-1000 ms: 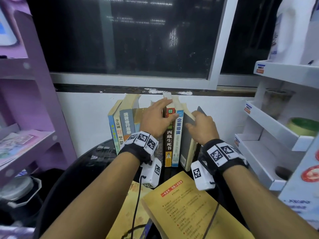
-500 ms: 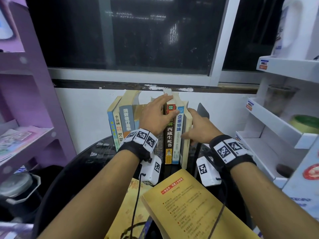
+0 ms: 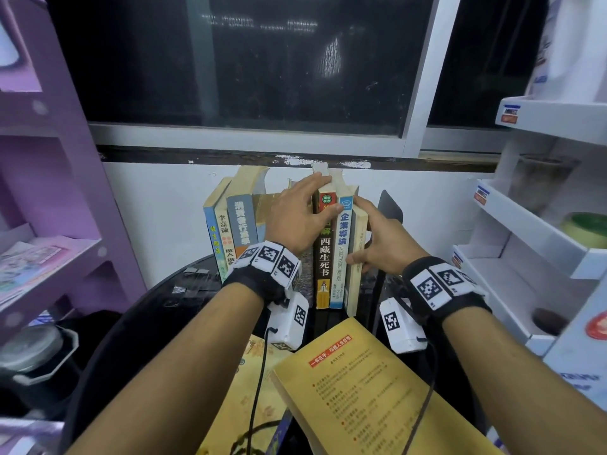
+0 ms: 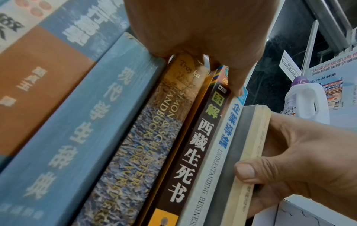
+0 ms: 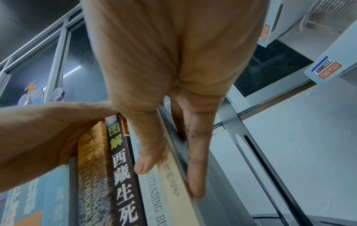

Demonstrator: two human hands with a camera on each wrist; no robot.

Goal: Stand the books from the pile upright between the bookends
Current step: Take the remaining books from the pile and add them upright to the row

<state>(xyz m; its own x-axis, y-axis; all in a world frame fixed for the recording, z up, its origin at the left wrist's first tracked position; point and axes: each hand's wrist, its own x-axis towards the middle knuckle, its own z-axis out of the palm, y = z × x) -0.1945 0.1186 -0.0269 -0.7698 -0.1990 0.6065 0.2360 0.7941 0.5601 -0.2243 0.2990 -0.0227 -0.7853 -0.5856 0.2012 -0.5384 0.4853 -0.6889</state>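
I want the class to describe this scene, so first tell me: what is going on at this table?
A person is standing books upright in a row against the wall. The right hand grips the cream-spined book at the right end of the row, thumb on its spine, fingers along its cover, beside the black bookend. The left hand steadies the books in the middle. A yellow book and others wait in a pile at the front.
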